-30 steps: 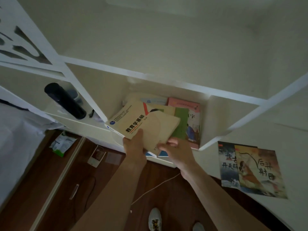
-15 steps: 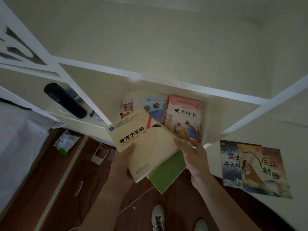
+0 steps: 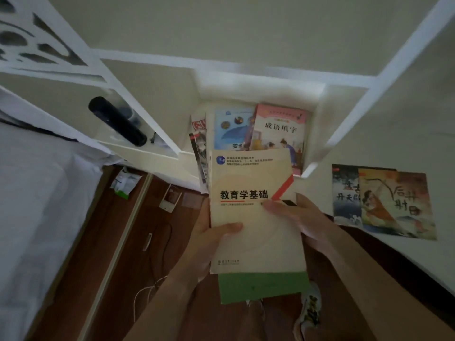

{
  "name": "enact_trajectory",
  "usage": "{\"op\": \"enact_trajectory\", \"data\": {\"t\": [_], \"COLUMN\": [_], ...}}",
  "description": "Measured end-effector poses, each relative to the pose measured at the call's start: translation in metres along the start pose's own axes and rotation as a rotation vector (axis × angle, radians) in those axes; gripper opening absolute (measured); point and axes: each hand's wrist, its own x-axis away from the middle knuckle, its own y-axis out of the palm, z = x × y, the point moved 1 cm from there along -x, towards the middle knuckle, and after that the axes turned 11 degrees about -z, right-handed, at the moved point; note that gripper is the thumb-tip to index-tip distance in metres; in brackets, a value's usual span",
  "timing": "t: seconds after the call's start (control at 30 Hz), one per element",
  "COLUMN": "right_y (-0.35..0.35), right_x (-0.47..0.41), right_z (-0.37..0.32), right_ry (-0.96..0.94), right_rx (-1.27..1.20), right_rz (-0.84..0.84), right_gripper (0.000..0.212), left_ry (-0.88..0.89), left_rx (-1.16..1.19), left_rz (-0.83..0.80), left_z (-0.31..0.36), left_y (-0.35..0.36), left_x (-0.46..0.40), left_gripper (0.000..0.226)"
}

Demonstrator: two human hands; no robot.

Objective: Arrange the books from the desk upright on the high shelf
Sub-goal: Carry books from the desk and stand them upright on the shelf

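I hold a beige book with a green book under it, in front of the open shelf compartment. My left hand grips the beige book's left edge, thumb on the cover. My right hand holds the right edge, fingers across the cover. Inside the compartment lean a pink book, a blue book and thin magazines. Two illustrated books lie flat on the white desk at the right.
A black bottle lies in the left shelf compartment. A white bed fills the left side. On the brown floor are a packet, a small white device and cables. A shoe shows below.
Both hands pulled the beige and green books out of the compartment and turned them straight, cover up. The pink and blue books inside are uncovered. The view has shifted.
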Motion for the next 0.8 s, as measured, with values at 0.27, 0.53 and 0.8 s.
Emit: {"op": "enact_trajectory", "data": {"t": [0.27, 0.53, 0.8], "right_y": [-0.083, -0.216, -0.29], "right_x": [0.144, 0.232, 0.223], "right_z": [0.048, 0.015, 0.046], "right_ry": [-0.284, -0.6, -0.587], "right_rx": [-0.07, 0.047, -0.067], "right_rz": [0.392, 0.637, 0.596], "right_gripper": [0.043, 0.051, 0.059], "left_ry": [0.157, 0.287, 0.273], "left_rx": [-0.458, -0.397, -0.3], "left_rz": [-0.305, -0.583, -0.518], "left_z": [-0.039, -0.03, -0.068], "left_y": [0.132, 0.298, 0.344], "left_x": [-0.005, -0.077, -0.119], "left_gripper": [0.045, 0.047, 0.052]}}
